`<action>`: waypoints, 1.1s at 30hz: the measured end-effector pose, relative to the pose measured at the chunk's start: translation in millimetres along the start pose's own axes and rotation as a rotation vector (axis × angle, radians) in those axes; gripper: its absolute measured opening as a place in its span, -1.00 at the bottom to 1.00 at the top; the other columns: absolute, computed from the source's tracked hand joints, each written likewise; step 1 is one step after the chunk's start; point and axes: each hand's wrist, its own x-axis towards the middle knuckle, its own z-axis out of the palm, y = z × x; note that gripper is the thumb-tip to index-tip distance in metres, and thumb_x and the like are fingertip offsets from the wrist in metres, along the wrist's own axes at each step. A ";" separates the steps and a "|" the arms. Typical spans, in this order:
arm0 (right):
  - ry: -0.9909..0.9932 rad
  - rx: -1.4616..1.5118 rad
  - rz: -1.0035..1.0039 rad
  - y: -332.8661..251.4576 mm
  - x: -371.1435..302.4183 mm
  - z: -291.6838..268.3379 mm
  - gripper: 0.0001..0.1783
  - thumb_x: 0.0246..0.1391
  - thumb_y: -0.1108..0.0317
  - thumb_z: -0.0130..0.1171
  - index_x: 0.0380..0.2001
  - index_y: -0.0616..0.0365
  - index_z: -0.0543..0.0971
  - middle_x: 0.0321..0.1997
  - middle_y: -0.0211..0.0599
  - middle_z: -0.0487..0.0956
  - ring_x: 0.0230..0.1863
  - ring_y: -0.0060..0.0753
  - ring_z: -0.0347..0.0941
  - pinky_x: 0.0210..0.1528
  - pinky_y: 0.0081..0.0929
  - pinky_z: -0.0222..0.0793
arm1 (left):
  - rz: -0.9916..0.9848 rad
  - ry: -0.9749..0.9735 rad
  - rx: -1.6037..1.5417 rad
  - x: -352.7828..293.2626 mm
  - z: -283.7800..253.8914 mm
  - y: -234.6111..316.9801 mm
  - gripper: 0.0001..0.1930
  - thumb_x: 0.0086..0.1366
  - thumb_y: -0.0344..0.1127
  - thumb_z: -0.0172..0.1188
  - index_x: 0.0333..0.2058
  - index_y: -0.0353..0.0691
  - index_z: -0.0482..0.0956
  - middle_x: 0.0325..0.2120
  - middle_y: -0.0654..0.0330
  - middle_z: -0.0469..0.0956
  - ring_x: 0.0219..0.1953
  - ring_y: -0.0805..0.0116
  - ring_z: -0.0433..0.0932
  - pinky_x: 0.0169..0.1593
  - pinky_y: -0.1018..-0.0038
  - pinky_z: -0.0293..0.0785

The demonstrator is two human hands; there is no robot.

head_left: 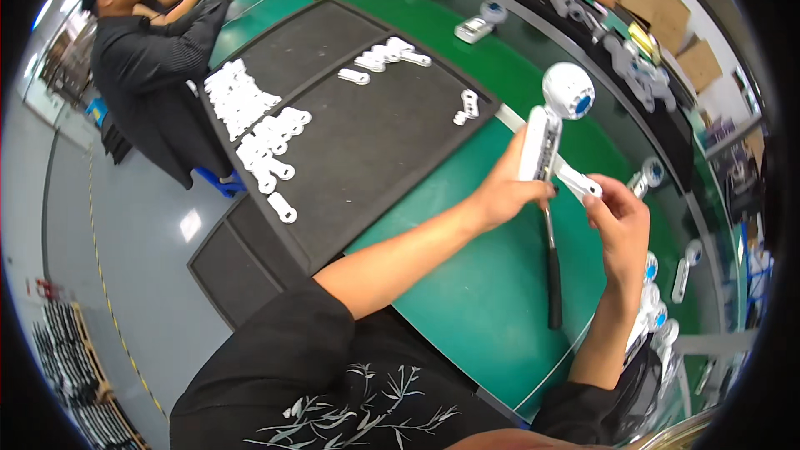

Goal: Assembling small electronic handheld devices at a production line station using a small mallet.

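My left hand (pixel 504 187) is wrapped round a white handheld device (pixel 540 146) with a long flat body, held up above the green work surface. A round white head with a blue disc (pixel 570 92) tops it. Between the fingertips of my right hand (pixel 618 221) is the end of a slim white plastic piece (pixel 577 179) with a small slot. Its other end meets the device's lower side; whether it is attached I cannot tell. Below my left hand lies a tool with a black handle (pixel 554 292) and a thin metal shaft, its upper end hidden by that hand.
A black tray (pixel 367 142) to the left bears several loose white plastic pieces (pixel 267 150). Beyond it runs a green conveyor (pixel 521 67) with similar white devices (pixel 479 23). More devices (pixel 654 308) cluster beside my right forearm. A person in black (pixel 158 58) stands at the far left.
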 end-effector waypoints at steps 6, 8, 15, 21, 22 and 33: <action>-0.045 -0.106 0.008 -7.1 1.9 -8.9 -0.72 0.03 0.40 0.25 -0.23 0.39 0.60 -0.48 -0.52 0.49 -0.48 -0.75 0.30 -0.46 -0.71 0.21 | 0.202 -0.093 0.296 -0.8 3.8 -4.1 0.03 -0.02 -0.63 0.18 0.38 -0.13 -0.22 0.13 0.17 0.18 0.01 0.36 0.37 -0.06 0.40 0.46; -0.048 -0.132 0.043 -8.9 2.9 -13.7 -0.73 0.03 0.40 0.26 -0.22 0.38 0.60 -0.48 -0.53 0.50 -0.47 -0.76 0.30 -0.45 -0.71 0.21 | 0.184 -0.107 0.369 0.9 7.3 -4.4 0.04 -0.02 -0.61 0.19 0.38 -0.12 -0.23 0.18 0.16 0.15 0.03 0.35 0.36 -0.06 0.40 0.46; -0.179 -0.203 0.101 -12.3 -2.1 -15.0 -0.74 0.05 0.40 0.28 -0.22 0.35 0.61 -0.49 -0.56 0.50 -0.47 -0.80 0.28 -0.45 -0.74 0.21 | 0.209 -0.081 0.454 0.5 10.6 -7.9 0.05 0.00 -0.59 0.22 0.39 -0.12 -0.24 0.24 0.12 0.11 0.16 0.26 0.31 0.07 0.34 0.42; -0.066 -0.165 -0.070 -1.3 -3.0 8.6 -0.71 0.13 0.36 0.21 -0.16 0.38 0.59 -0.44 -0.35 0.54 -0.41 -0.57 0.38 -0.31 -0.57 0.34 | 0.340 -0.043 0.711 -2.4 6.0 -15.3 -0.02 0.05 -0.55 0.23 0.39 -0.16 -0.15 0.19 0.04 0.25 0.18 0.18 0.35 0.14 0.31 0.39; -0.007 -0.158 -0.144 2.8 -5.4 17.7 -0.70 0.16 0.35 0.18 -0.15 0.39 0.59 -0.43 -0.29 0.55 -0.40 -0.49 0.41 -0.27 -0.51 0.36 | 0.347 -0.028 0.742 -5.6 8.3 -15.5 -0.04 0.06 -0.55 0.22 0.38 -0.17 -0.13 0.17 0.02 0.30 0.17 0.16 0.37 0.14 0.31 0.38; -0.051 -0.447 -0.160 17.7 12.9 27.6 -0.52 0.24 0.11 0.02 -0.34 0.43 0.58 -0.43 0.07 0.55 -0.23 0.06 0.48 -0.06 -0.09 0.40 | 0.193 0.170 0.413 -2.3 6.9 4.9 -0.38 0.16 -0.52 0.18 0.18 -0.25 0.14 -0.13 0.05 0.50 -0.24 0.26 0.59 -0.21 0.39 0.57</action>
